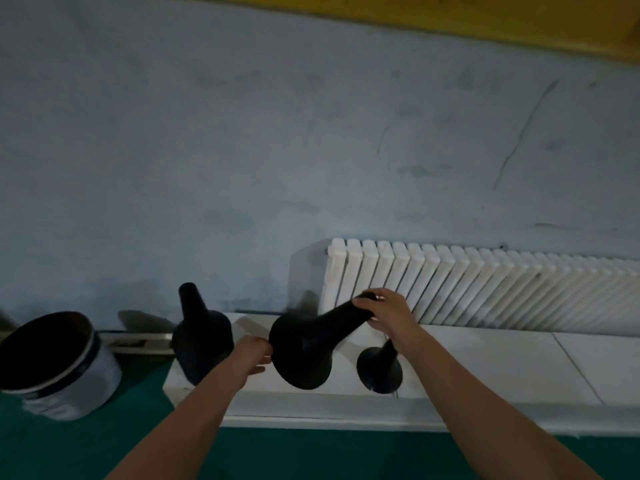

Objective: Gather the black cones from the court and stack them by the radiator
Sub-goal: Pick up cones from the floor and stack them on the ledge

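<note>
Three cones are by the radiator (485, 292), stacking unfinished: the left cone (202, 337) and small cone (379, 370) stand on the ledge (485, 368), the tilted cone (304, 348) between them, my right hand (384, 310) gripping its tip, left hand (254, 355) pinching its rim.

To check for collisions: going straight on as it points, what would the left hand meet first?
The left hand would probably meet the wide base of the tilted cone; its fingers seem to touch the rim.

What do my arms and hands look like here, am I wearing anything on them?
The left forearm and right forearm are bare to the frame's edge, with no sleeves showing. The left hand and right hand wear no gloves; no watch, band or ring is visible.
</note>
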Tool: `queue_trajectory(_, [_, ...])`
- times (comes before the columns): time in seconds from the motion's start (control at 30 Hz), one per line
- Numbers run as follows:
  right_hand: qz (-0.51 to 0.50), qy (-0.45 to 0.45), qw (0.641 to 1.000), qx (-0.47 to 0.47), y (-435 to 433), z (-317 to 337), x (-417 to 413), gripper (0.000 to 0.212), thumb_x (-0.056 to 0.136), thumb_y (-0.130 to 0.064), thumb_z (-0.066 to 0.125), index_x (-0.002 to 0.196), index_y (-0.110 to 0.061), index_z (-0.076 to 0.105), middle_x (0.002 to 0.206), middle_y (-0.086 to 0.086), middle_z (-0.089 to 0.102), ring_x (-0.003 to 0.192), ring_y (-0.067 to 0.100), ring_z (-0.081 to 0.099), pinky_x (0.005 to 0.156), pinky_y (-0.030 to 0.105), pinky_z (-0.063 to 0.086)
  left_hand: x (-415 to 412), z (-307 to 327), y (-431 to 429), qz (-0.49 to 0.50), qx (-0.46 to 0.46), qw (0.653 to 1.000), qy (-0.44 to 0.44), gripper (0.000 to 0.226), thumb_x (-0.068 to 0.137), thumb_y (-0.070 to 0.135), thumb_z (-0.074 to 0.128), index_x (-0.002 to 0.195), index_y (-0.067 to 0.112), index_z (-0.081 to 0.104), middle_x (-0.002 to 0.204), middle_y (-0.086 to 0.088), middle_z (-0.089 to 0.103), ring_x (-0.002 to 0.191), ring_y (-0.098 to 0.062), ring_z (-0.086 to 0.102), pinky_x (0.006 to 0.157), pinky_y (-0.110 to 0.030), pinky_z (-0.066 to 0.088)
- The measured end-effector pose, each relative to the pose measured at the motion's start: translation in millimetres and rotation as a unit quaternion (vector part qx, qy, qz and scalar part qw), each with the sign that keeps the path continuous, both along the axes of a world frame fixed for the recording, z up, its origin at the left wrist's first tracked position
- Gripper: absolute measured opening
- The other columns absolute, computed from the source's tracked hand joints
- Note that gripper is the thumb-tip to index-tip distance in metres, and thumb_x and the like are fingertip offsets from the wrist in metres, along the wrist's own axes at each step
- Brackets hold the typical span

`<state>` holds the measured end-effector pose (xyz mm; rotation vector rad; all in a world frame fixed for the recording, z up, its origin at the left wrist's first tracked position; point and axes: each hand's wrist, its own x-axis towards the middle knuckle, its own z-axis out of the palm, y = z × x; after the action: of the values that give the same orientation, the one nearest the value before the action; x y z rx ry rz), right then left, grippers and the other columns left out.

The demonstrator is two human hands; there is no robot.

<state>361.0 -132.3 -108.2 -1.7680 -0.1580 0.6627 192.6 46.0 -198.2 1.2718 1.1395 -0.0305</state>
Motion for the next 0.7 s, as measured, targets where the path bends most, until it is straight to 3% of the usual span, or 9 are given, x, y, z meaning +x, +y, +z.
queue_trajectory(0.13, [0.008,-0.028,0.998,-0.052,31,-21,48,0.022,0.074,-0.013,0.080,0.092,-0.015,0.067,0.097,0.008,0.065,0.089,0.020,0.063,0.070,0.026,0.052,48,-20,27,0.003,-0.048,0.999,-0.007,0.009,0.095,0.012,0.052,0.091,0.010,0.060,0.106,-0.009,0.061,0.097,-0.022,0.055,0.073,-0.029,0.044])
queue_trajectory(0.23, [0.040,-0.071,0.991,-0.102,56,-46,83,0.023,0.070,-0.013,0.083,0.083,-0.019,0.065,0.090,0.004,0.065,0.087,0.019,0.063,0.075,0.028,0.052,82,-32,46,0.013,-0.051,0.998,-0.016,0.013,0.096,0.014,0.051,0.087,0.012,0.060,0.106,-0.011,0.061,0.096,-0.023,0.055,0.068,-0.028,0.042])
queue_trajectory(0.33, [0.082,-0.087,0.983,-0.139,81,-83,111,0.031,0.068,-0.012,0.083,0.095,-0.010,0.068,0.091,0.003,0.064,0.091,0.020,0.064,0.083,0.030,0.052,113,-45,59,-0.005,-0.068,0.997,-0.022,0.016,0.096,0.019,0.050,0.100,0.011,0.063,0.097,-0.008,0.065,0.087,-0.020,0.061,0.069,-0.028,0.042])
queue_trajectory(0.47, [0.136,-0.083,0.969,-0.186,108,-127,126,0.039,0.072,-0.014,0.081,0.108,-0.012,0.066,0.099,-0.003,0.056,0.100,0.016,0.057,0.089,0.028,0.049,144,-60,66,-0.020,-0.093,0.995,-0.016,0.021,0.097,0.015,0.045,0.100,0.015,0.067,0.097,-0.006,0.068,0.088,-0.020,0.064,0.071,-0.027,0.043])
queue_trajectory(0.6, [0.153,-0.061,0.964,-0.211,126,-166,127,0.040,0.072,-0.012,0.078,0.110,-0.014,0.065,0.108,0.001,0.060,0.099,0.014,0.056,0.083,0.022,0.044,177,-71,57,-0.018,-0.119,0.993,0.017,0.017,0.096,0.010,0.047,0.098,0.010,0.064,0.095,-0.007,0.066,0.092,-0.025,0.062,0.079,-0.030,0.043])
queue_trajectory(0.7, [0.180,-0.054,0.955,-0.228,136,-194,125,0.036,0.076,-0.006,0.073,0.111,-0.007,0.066,0.111,0.007,0.065,0.103,0.019,0.059,0.080,0.019,0.042,195,-90,54,0.000,-0.145,0.988,0.046,0.020,0.096,0.008,0.047,0.109,0.004,0.062,0.101,-0.011,0.065,0.096,-0.028,0.062,0.090,-0.035,0.043])
